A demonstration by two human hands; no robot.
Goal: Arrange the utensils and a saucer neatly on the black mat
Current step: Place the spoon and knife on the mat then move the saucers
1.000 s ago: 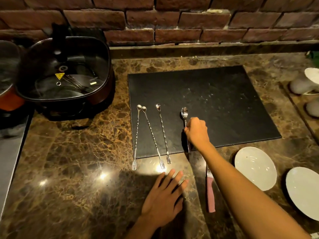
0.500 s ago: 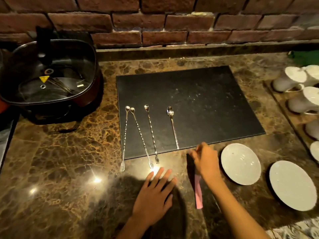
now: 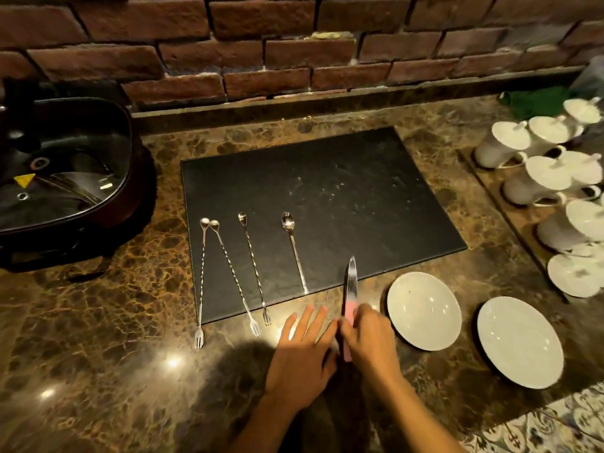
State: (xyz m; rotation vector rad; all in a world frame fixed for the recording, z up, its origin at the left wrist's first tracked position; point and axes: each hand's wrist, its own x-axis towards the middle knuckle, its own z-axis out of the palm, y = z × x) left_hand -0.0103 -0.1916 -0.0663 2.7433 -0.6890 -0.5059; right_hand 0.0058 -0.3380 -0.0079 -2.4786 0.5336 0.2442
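The right hand (image 3: 369,338) is closed around the pink handle of a knife (image 3: 350,289). The blade tip points over the near edge of the black mat (image 3: 327,197). The left hand (image 3: 302,358) lies flat and open on the counter (image 3: 98,354). Four long spoons (image 3: 295,250) lie in a row on the mat. Two white saucers (image 3: 424,310) sit on the counter, just right of the knife. The dark pot (image 3: 65,171) on the left has a glass lid, and thin metal sticks show inside.

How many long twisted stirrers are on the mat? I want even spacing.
3. Two stirrers lie at the black mat's left edge, bowls nearly touching; a third lies to their right. All overhang the front edge. None seem hidden.
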